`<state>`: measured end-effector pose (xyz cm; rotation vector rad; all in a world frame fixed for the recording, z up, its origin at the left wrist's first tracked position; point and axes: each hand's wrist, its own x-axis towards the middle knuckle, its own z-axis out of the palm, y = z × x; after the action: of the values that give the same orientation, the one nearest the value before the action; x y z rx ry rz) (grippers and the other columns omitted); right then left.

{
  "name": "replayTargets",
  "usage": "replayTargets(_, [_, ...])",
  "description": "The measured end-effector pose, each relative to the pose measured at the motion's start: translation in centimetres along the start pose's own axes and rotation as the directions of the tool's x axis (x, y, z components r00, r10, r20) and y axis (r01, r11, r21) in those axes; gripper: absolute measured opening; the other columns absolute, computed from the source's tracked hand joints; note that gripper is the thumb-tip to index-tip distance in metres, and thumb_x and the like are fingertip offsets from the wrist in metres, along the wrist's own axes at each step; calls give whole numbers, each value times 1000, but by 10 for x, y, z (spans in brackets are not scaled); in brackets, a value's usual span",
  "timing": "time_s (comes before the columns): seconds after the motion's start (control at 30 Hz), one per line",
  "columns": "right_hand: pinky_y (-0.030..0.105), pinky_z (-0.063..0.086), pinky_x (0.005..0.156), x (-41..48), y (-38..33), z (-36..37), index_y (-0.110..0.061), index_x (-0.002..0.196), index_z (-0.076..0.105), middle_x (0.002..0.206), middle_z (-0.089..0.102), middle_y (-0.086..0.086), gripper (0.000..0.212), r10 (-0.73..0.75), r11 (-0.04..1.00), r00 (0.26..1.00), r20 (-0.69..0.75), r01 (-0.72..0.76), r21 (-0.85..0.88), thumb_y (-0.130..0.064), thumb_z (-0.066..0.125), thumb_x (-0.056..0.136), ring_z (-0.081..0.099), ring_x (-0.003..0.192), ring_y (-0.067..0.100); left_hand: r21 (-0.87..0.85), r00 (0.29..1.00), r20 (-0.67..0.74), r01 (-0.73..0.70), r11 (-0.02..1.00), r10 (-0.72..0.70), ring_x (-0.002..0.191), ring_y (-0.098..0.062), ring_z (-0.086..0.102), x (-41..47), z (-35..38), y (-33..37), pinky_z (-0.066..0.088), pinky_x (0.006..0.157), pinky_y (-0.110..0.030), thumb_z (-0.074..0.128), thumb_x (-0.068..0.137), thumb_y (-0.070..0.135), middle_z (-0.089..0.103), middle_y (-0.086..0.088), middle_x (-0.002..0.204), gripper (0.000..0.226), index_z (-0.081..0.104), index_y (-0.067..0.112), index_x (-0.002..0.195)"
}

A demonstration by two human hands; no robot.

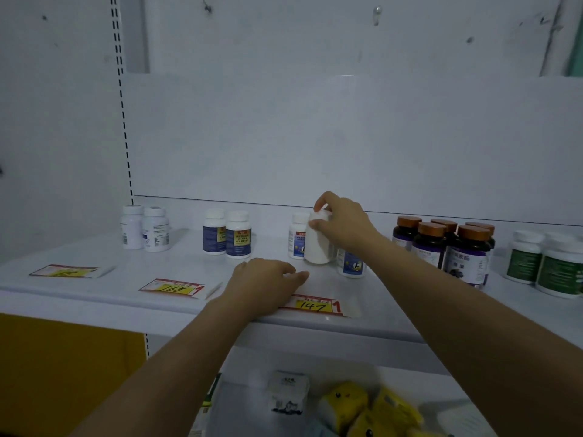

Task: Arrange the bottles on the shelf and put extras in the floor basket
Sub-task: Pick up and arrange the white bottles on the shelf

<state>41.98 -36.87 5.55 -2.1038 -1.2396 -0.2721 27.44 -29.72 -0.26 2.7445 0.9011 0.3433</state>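
Five sorted bottle groups [238, 238] are standing on the white metal shelf [94, 294]; right hand [342, 227] is gripping a plain white plastic bottle [317, 244], left hand [265, 283] resting open, empty; floor basket unseen.

Five brown-capped bottles [467, 247], three price tags [176, 288]

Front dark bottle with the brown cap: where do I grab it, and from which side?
Probably take the front dark bottle by its brown cap from above: it stands upright, and neighbours crowd its left and back, leaving the cap free.
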Motion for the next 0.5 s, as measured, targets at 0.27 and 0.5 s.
replayTargets(0.27, [39,25,99,-2,6,2,-23,115,49,114,62,3,29,-3,953,1000,2,3,-303,-42,52,93,51,110,23,-46,998,65,15,999,-12,123,-21,48,2,2,-1,35,107,-44,30,94,60,53,0,136,54,50,29,134])
replayTargets(0.5, [43,26,102,-5,8,-6,-27,124,49,123,59,3,38,9,919,999,46,10,-393,-49,47,93,50,116,25,-5,996,91,-8,1000,9,123,-21,47,1,2,-2,35,106,-44,28,93,62,53,1,136,56,49,30,134])
